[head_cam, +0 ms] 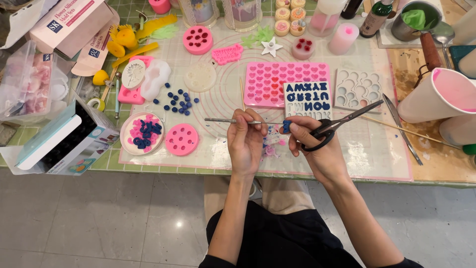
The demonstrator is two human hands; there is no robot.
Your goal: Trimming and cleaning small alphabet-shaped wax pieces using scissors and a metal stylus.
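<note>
My left hand (246,140) grips a thin metal pick tool (223,120) that points left over the mat. My right hand (317,149) has black-handled scissors (342,121) looped on its fingers, blades pointing up and right. Its thumb and fingertip pinch a small blue piece (286,126). Just beyond the hands lies a white letter mould (307,99) filled with blue, beside a pink heart mould (277,82). Small pink and blue scraps (270,146) lie under the hands.
A translucent work mat (377,154) covers the table. On the left are a round dish of blue pieces (142,133), a pink round mould (181,139), loose blue balls (177,99) and boxes (59,141). At the right stand a white-and-pink cup (439,97), tweezers (402,130) and a skewer (411,134).
</note>
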